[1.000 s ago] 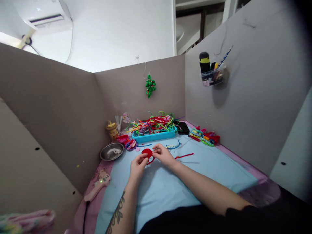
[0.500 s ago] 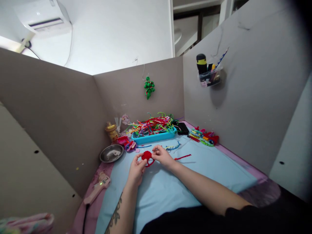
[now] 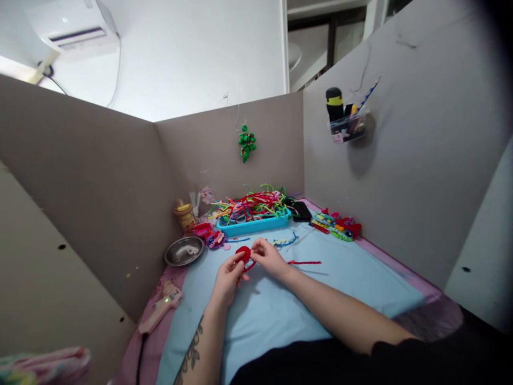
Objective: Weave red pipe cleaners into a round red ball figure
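Between my hands is a round red piece that looks made of pipe cleaner (image 3: 242, 253), held above the blue cloth (image 3: 272, 310). My left hand (image 3: 229, 272) pinches it from the left, with a red loop hanging under it. My right hand (image 3: 265, 253) is closed at its right edge, fingertips pressed together. A red pipe cleaner tail (image 3: 306, 262) sticks out to the right from behind my right hand. The exact grip of the right fingertips is too small to make out.
Behind my hands stands a blue tray (image 3: 254, 227) full of colourful pipe cleaners. A metal bowl (image 3: 183, 251) and a pink glue gun (image 3: 160, 310) lie left. Finished colourful pieces (image 3: 340, 224) sit right. Grey partitions (image 3: 228, 139) surround the table.
My left fingers have shifted over the red piece, covering more of it and its loop. The red tail at the right has swung lower and reaches a little further right.
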The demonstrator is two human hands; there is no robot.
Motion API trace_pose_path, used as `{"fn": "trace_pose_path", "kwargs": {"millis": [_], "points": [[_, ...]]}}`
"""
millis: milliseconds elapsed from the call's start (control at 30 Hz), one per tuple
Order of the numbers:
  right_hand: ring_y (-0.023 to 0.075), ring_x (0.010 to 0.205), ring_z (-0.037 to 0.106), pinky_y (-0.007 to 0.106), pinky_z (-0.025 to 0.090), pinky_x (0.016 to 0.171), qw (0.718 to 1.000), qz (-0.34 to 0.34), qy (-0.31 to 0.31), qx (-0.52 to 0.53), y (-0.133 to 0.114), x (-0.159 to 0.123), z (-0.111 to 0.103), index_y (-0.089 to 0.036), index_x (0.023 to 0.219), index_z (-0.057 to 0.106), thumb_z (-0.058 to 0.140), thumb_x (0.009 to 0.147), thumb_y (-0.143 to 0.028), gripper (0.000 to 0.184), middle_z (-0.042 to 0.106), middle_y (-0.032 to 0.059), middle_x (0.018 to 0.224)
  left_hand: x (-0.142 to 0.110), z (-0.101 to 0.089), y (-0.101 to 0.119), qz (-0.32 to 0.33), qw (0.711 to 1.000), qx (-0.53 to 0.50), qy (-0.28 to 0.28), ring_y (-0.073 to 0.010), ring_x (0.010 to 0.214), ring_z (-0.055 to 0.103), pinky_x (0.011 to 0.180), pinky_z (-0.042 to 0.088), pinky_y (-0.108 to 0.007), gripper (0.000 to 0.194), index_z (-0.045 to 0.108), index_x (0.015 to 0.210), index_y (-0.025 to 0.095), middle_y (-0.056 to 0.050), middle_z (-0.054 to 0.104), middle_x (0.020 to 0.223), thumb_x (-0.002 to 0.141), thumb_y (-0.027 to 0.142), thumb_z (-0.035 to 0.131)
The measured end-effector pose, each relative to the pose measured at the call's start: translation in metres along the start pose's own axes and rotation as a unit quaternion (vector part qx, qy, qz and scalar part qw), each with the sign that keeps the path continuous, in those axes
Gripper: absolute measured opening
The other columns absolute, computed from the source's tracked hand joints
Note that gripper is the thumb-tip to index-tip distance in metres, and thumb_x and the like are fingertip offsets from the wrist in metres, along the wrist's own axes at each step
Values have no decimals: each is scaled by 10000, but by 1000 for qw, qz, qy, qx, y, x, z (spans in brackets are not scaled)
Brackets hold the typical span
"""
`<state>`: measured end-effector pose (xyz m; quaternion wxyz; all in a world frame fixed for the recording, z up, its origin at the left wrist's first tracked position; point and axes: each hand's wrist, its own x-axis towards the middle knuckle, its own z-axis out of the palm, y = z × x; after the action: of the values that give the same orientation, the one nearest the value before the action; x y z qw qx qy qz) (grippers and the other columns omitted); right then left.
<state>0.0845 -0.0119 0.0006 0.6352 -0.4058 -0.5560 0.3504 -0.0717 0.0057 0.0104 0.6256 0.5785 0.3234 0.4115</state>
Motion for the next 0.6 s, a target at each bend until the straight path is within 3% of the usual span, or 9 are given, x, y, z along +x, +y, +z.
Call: {"fn": "trace_pose_path", "kwargs": {"millis": [167,367,600], "points": [[90,538,452,222,322,534,1000,3,-18,-1,1,-1,2,-199,799,446,608,716,-240,186,488,-73,613,3,1,-2,23,999,23,21,-97,430,554,348,294,-167,533,633,1054,97,-44,655,641,620,387,742],[95,563,473,227,344,553,999,0,-34,8,2,-2,5,-200,794,446,618,719,-247,194,516,-58,646,6,1,-6,53,996,37,62,-61,392,493,422,406,-208,458,669,952,88,-50,684,690,593,358,755],[92,565,466,225,340,556,999,-4,-36,13,-2,-3,5,-198,792,441,615,728,-247,192,506,-59,649,4,2,-2,66,994,48,66,-69,388,491,420,406,-209,407,683,923,83,-42,677,635,621,352,729]]}}
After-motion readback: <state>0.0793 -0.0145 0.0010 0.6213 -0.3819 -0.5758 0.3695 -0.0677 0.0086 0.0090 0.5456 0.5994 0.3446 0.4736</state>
